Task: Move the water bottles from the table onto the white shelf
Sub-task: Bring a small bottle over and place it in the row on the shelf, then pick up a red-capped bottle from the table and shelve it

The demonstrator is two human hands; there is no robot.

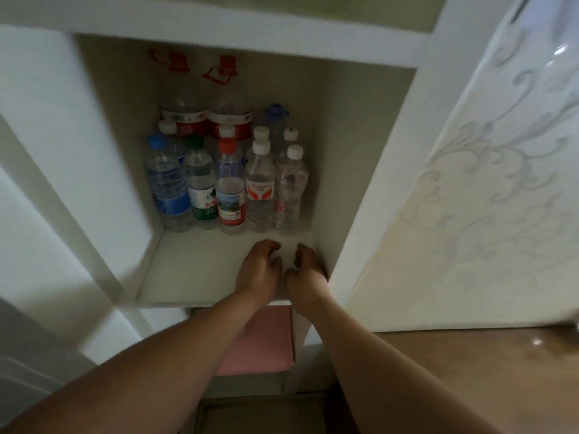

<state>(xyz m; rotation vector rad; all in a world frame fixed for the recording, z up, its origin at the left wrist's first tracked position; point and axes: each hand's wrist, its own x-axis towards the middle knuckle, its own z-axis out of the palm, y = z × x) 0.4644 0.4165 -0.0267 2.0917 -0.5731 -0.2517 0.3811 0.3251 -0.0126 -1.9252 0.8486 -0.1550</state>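
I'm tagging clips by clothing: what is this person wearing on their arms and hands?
Nothing that shows. The left hand and right hand are ungloved, and no sleeve, watch, bracelet or ring is visible anywhere up to the frame edge.

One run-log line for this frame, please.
water bottles: upright, grouped at back of white shelf | left hand: holds nothing, fingers loosely curled | right hand: same, beside it

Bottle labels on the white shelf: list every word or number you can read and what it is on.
"农" on the green-labelled bottle; the characters after it are blurred.
Blue-labelled bottle: print too blurred to read.
Red-capped bottle: label text too small.
Orange-marked bottle: blurred.
Big red-labelled bottles behind: blurred.
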